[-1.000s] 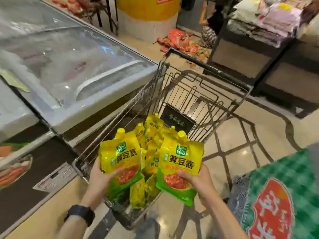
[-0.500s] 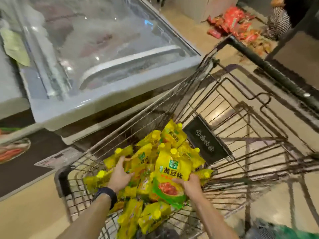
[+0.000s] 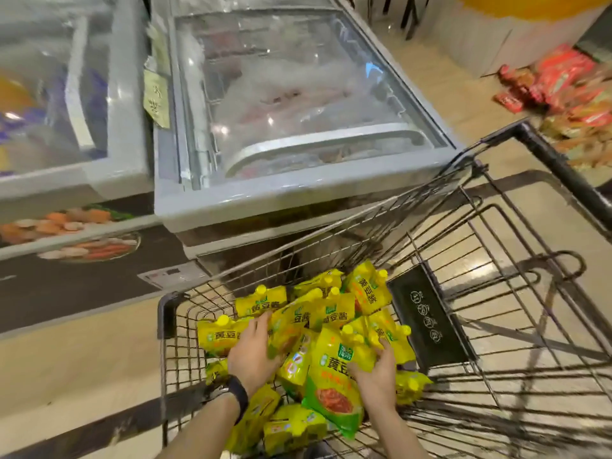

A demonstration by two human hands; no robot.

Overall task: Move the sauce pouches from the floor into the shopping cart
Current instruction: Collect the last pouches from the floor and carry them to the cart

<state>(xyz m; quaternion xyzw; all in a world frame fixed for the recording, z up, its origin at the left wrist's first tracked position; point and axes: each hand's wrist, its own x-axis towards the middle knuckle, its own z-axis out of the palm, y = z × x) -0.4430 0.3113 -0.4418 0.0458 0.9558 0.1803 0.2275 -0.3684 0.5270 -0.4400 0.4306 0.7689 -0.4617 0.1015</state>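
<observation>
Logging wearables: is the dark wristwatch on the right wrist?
No: the wristwatch is behind the left hand; the right hand, holding a sauce pouch, has a bare wrist.

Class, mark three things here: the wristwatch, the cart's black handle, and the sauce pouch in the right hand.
wristwatch (image 3: 240, 397): head view, on the black band.
cart handle (image 3: 559, 165): head view, middle of the black bar.
sauce pouch (image 3: 332, 400): head view, on its red food picture.

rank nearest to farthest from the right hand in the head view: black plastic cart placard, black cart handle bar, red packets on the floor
1. black plastic cart placard, just beside the right hand, on its right
2. black cart handle bar, well beyond, upper right
3. red packets on the floor, farther still, past the bar
</observation>
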